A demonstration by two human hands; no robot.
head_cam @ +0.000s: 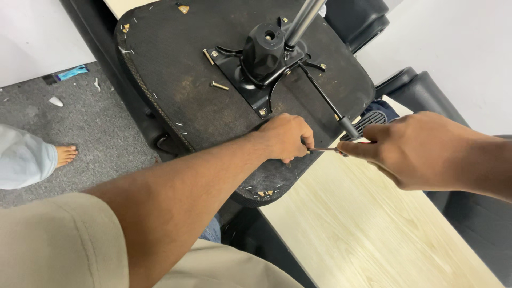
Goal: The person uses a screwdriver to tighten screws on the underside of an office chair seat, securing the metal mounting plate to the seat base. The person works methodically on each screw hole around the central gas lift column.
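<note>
Right now I see a thin metal tool shaft (pixel 323 150) lying nearly level, its long axis running left to right between both hands, just over the near edge of an upturned chair seat (pixel 176 80). Left hand (pixel 285 137): fingers curled shut around the shaft's left end, knuckles on the seat fabric. Right hand (pixel 413 149): fingers pinched closed on the other end, a sliver of red handle showing, held over the pale wood tabletop (pixel 362 224). One black mechanism plate (pixel 264 58) sits bolted at seat centre with one chrome column (pixel 304 18) rising from it and one black lever (pixel 325 98) angling toward the right hand. Two loose bolts (pixel 218 85) lie on the seat. One bare foot (pixel 65 154) on grey carpet far left; a blue wrapper (pixel 72 72) lies beyond it.
</note>
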